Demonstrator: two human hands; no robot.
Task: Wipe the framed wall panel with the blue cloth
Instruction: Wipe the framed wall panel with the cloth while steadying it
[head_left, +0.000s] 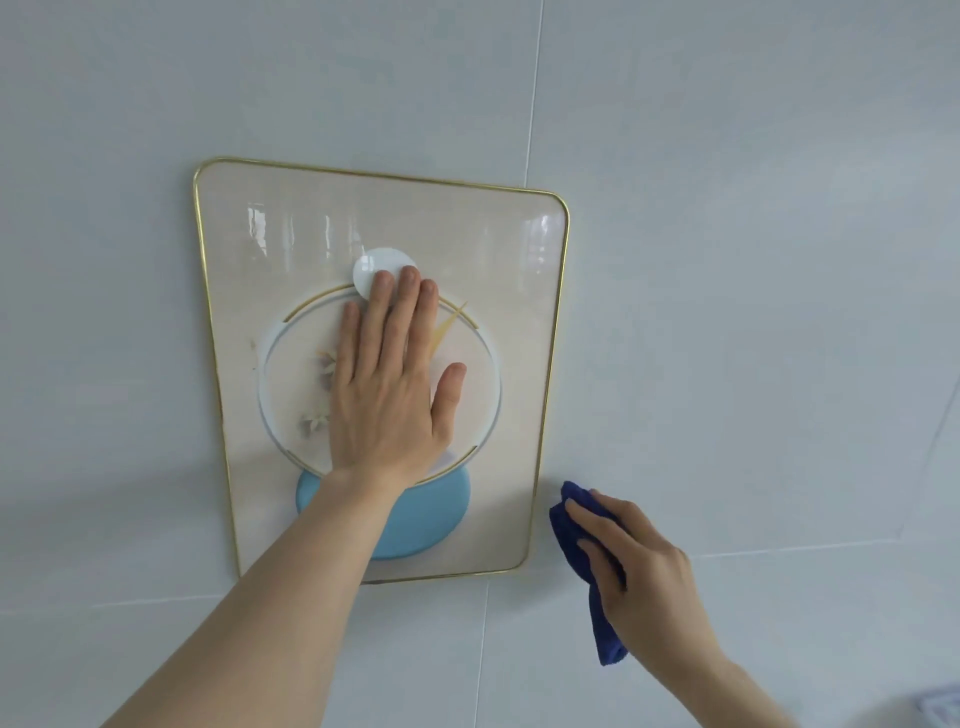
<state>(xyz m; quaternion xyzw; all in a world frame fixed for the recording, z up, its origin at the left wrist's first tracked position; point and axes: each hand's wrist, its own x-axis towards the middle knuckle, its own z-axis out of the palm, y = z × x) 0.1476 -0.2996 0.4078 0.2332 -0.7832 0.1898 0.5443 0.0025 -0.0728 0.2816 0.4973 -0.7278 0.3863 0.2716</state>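
Observation:
The framed wall panel hangs on a pale tiled wall; it is beige and glossy with a thin gold rim, a ring motif, a white disc and a light blue oval. My left hand lies flat on the middle of the panel, fingers spread, fingertips over the white disc. My right hand grips the dark blue cloth and presses it against the wall tile just right of the panel's lower right corner. Part of the cloth hangs down below my palm.
The grey-white tiled wall fills the view, with grout lines running up from the panel's top right and across below it. A small patterned object shows at the bottom right corner.

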